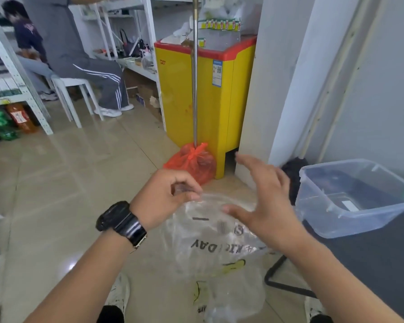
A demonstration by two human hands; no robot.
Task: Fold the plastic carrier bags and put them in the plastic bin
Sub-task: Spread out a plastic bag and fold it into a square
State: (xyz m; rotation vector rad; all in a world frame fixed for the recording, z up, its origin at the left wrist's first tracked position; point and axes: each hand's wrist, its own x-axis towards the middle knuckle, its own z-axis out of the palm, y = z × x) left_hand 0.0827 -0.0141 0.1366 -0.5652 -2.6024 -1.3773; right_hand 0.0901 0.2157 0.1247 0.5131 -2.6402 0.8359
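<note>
Bag: clear carrier bag point(219, 252) hung low at centre frame, left of the plastic bin point(317, 206)
Left hand point(170, 197): thumb and fingers pinched the bag's top edge
Right hand point(268, 197): fingers spread, gripping nothing
Handling: probably light, limp and slippery; best taken by its top corners
Writing: "DAY" upside down on the bag; "SAST" on the yellow freezer point(184, 94), upper centre

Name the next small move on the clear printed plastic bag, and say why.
Probably close the open right hand on the top edge of the clear printed plastic bag: only the left hand pinches it, and it hangs unfolded, outside the translucent plastic bin.
</note>
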